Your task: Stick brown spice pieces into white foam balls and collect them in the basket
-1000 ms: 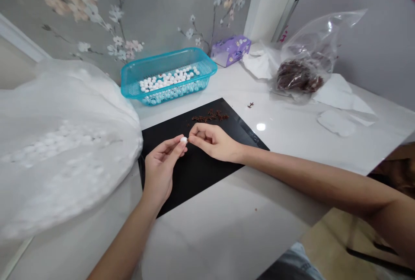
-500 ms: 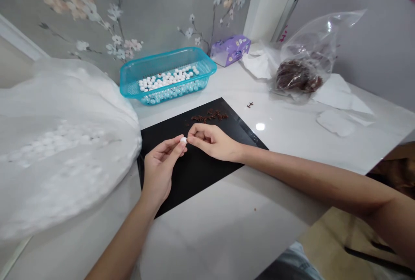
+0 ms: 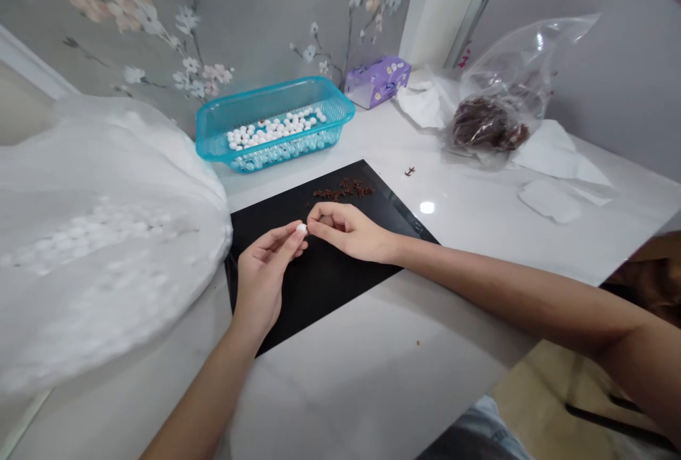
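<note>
"Fingers of the left hand [image 3: 260, 272] are drawn into a pinch, thumb against forefinger, with a small white ball [image 3: 301, 229] gripped between their tips."

"And the other side?"

"Right hand [image 3: 357, 234]: thumb and forefinger closed tip to tip, right up against the ball's edge. Whether they have hold of something tiny, I can't tell. The remaining fingers are curled in."

"Where exactly is that ball?"

"Between the two hands, above the black mat [image 3: 319, 304], which lies askew on the white table [image 3: 425, 314]. Just beyond the right hand, a loose row of reddish-brown bits [image 3: 345, 189] is scattered across the mat's far part."

"Any bits off the mat?"

"One forked brown piece [image 3: 409, 171] sits on the table beside the mat's right edge."

"What stands behind?"

"A turquoise plastic basket [image 3: 277, 96], with many white balls [image 3: 273, 132] spread over its bottom. Next to it, by the wall, a purple tissue pack [image 3: 379, 81]."

"Further out?"

"At the right, a clear plastic bag [image 3: 526, 66] with a dark brown clump [image 3: 482, 123] inside. At the left, a big whitish bag [image 3: 122, 162], pale round shapes showing through."
</note>
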The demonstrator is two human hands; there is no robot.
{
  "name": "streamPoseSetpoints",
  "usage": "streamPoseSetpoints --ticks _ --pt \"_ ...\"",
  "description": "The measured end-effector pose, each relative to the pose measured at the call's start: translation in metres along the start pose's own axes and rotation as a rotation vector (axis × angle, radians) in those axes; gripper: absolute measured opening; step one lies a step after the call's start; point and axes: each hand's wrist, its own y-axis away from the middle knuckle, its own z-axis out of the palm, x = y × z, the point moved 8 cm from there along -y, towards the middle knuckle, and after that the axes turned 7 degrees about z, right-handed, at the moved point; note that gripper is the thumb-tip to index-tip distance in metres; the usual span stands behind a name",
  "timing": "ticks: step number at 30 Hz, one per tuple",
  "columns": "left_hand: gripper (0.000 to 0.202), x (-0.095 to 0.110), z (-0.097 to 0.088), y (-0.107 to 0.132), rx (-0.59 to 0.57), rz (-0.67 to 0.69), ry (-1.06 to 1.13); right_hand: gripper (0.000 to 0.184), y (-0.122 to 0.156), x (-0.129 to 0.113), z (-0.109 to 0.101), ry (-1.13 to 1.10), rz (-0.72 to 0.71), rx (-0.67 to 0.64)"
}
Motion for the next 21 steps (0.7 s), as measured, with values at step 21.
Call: streamPoseSetpoints --ticks 21 --pt "0.022 0.0015 0.0026 -0.0012 -0.009 -0.01 0.033 0.016 -0.0012 0.0094 0.0027 -0.387 0.191 -0.138"
